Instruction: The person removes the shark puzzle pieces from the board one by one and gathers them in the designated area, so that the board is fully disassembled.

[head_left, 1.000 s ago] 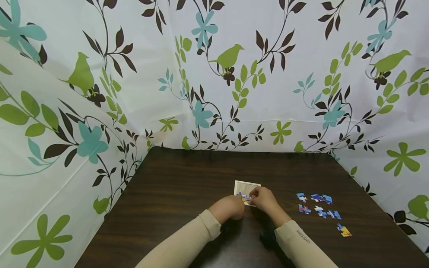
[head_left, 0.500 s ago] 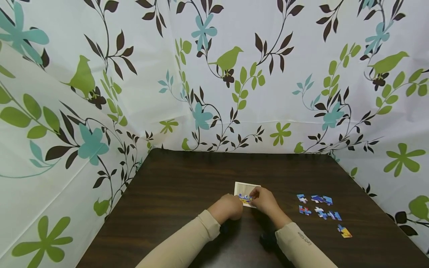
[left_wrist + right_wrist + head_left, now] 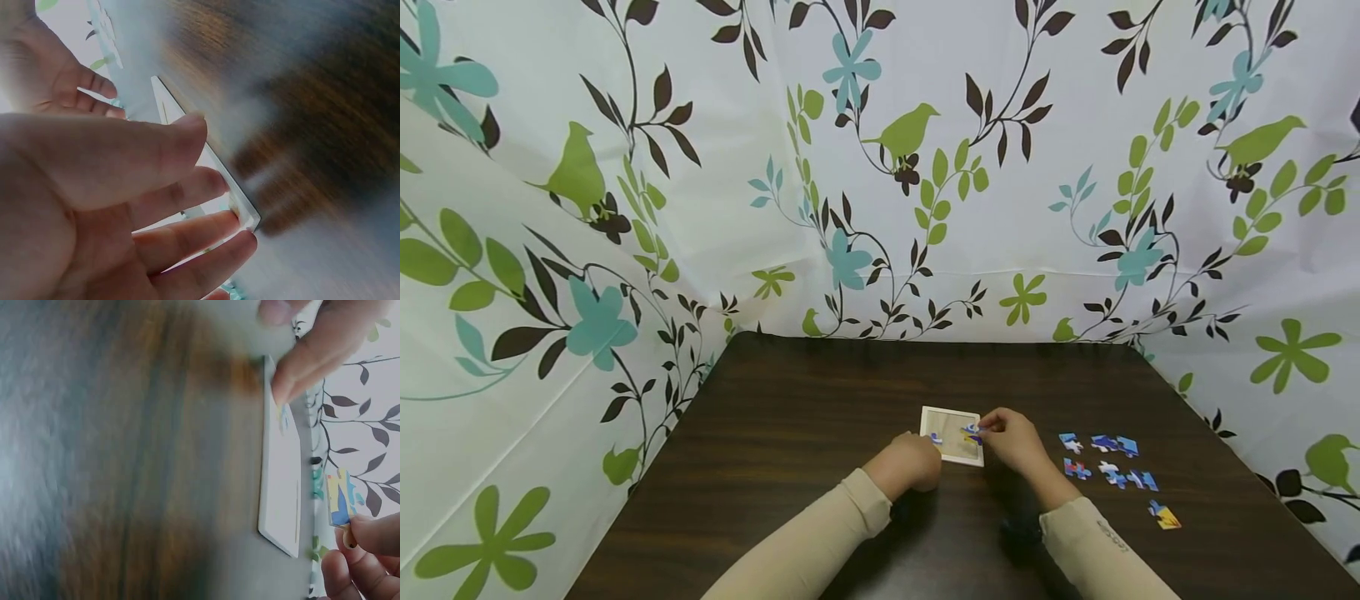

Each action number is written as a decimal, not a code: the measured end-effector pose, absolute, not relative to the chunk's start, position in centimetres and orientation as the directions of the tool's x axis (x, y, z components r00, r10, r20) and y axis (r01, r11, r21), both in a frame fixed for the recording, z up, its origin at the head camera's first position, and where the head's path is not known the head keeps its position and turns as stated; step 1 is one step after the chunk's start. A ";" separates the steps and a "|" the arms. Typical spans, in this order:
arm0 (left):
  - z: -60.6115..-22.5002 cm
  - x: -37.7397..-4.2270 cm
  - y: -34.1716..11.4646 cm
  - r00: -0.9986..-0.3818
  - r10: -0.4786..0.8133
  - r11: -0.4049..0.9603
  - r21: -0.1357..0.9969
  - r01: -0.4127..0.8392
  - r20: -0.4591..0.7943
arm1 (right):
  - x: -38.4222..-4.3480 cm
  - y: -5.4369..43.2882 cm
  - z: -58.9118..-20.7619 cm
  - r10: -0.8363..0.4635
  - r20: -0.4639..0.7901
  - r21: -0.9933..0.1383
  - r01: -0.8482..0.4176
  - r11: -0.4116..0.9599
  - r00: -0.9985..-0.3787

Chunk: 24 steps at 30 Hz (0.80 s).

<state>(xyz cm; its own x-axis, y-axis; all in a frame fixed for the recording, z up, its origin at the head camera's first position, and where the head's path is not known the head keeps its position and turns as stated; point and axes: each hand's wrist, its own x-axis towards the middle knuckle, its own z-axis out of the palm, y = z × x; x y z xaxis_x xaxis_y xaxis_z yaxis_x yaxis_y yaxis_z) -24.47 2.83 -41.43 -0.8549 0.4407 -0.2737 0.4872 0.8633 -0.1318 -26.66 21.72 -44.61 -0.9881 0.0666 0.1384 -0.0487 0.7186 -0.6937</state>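
A small square wooden puzzle tray (image 3: 952,418) lies on the dark table. Between thumb and fingers my right hand (image 3: 1011,437) pinches a yellow and blue jigsaw piece (image 3: 340,499), raised over the tray's right side. At the left side, my left hand (image 3: 913,462) rests its fingertips on the tray's edge and near corner, the thumb apart from it in the right wrist view. Under those fingertips a blue and white jigsaw piece (image 3: 935,438) sits inside the tray, partly hidden.
Several loose jigsaw pieces lie on the table to the right, among them a red and blue piece (image 3: 1077,469) and a yellow and blue piece (image 3: 1165,515) nearer the front. A patterned curtain (image 3: 880,208) hangs behind and beside the table (image 3: 790,417).
My right hand has lifted a yellow and blue jigsaw piece from the tray's near part and moved right with it, baring the tray's floor. My left hand has stayed at the tray's left edge.
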 end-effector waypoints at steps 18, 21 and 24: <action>-41.7 -24.5 3.0 -0.852 0.456 0.858 -0.129 0.497 -0.257 | -25.1 26.6 -43.2 0.121 0.128 -0.678 0.002 0.735 -0.984; -41.8 -24.7 3.1 -0.856 0.445 0.863 -0.129 0.488 -0.262 | -24.9 27.4 -43.1 0.124 0.135 -0.676 0.000 0.737 -0.983; -42.0 -24.8 3.2 -0.858 0.437 0.864 -0.139 0.483 -0.268 | -24.6 28.0 -43.2 0.135 0.130 -0.672 0.013 0.740 -0.982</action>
